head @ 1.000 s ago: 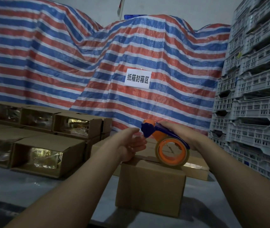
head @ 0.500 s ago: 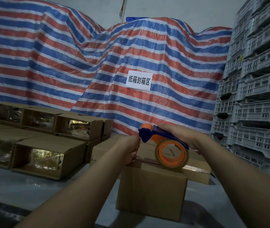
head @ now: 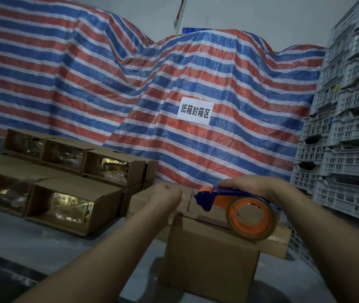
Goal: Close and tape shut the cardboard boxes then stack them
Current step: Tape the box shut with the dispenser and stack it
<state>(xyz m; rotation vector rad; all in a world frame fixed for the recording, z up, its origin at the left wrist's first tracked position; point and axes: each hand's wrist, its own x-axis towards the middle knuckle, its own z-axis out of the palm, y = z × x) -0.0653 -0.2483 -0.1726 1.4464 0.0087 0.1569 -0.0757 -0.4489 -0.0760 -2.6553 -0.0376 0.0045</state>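
Right hand (head: 252, 186): I grip the tape dispenser (head: 235, 206) from above, roll resting on the box under my hands (head: 211, 254), ready to run tape along the seam.
Left hand (head: 166, 196): curled at the box's far top edge, apparently steadying it or pinching the tape end; I cannot tell which.
Taped boxes (head: 65, 200): stacked off to my left.

I see matt brown cardboard on the closed box (head: 209, 259). The tape dispenser (head: 235, 206) looks like smooth orange and blue plastic, its tape roll (head: 271, 215) glossy and clear. Open boxes (head: 69, 200) hold shiny crinkled film. The tarpaulin (head: 130, 88) is woven plastic; the crates (head: 349, 138) are matt grey plastic.
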